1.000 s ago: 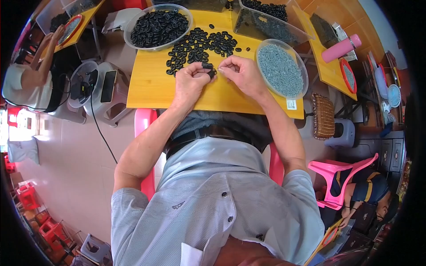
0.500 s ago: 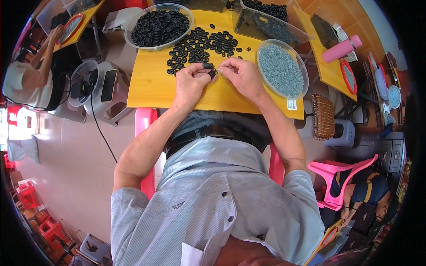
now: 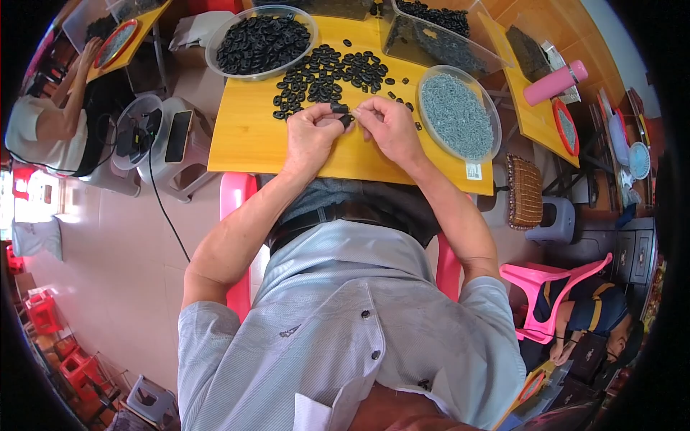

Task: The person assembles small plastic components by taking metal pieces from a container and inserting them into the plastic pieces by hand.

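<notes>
My left hand (image 3: 307,138) is closed over the table's near half, black coverings on its fingertips. Between its thumb and forefinger is a small black piece (image 3: 346,121), partly hidden. My right hand (image 3: 392,131) meets it from the right in a pinch; what its fingertips hold is too small to make out. Just beyond both hands, many loose black oval pieces (image 3: 323,90) are spread over the yellow table (image 3: 251,136). To the right of my right hand stands a round clear tub (image 3: 460,115) of small grey metal parts that look like screws.
A round tub of black pieces (image 3: 262,43) stands at the table's far left, a clear rectangular bin (image 3: 438,47) at its far right. A pink bottle (image 3: 553,82) is on the side table. Co-workers sit at left and lower right. A phone (image 3: 177,136) rests on a grey stool.
My right hand has shifted slightly, and a few black pieces beside the tub of grey parts now show. Both hands stay close together at the same spot.
</notes>
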The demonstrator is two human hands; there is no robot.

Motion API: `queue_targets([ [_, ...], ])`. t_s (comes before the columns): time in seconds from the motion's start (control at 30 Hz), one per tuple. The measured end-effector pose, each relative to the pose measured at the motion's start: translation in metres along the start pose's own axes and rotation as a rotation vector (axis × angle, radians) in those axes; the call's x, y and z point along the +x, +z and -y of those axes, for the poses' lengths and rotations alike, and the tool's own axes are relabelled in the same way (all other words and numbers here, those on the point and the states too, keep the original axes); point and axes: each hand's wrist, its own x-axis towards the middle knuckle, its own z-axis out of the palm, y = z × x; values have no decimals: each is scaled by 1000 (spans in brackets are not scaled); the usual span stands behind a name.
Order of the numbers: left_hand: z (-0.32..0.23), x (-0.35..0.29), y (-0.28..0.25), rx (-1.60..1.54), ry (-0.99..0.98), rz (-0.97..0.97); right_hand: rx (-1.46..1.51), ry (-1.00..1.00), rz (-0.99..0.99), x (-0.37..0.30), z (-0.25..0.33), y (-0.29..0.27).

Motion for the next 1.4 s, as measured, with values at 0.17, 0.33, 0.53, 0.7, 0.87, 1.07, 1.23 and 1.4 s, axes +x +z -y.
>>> queue_targets([
  [0.17, -3, -2, 2, -25, 4, -2, -2, -29, -65, -1, -6, 6],
  [0.33, -4, 0, 4, -84, -16, 1, -22, -28, -36, 1, 0, -1],
  [0.53, 1, 4, 1, -182, 5, -26, -283, -167, -265, 18, 3, -36],
  [0.7, -2, 5, 3, -198, -20, -31, -738, -254, -362, 23, -9, -63],
  [0.87, 0, 6, 0, -199, -26, -45, -1009, -361, -184, 28, -17, -65],
  [1.07, -1, 5, -1, -203, -26, -23, -1195, -397, -67, 12, -4, -61],
  [1.23, 0, 5, 0, -204, -28, -21, -1357, -332, -38, 3, -10, -48],
  [1.4, -1, 4, 1, -202, -25, -24, -1266, -315, -5, 5, -8, -38],
])
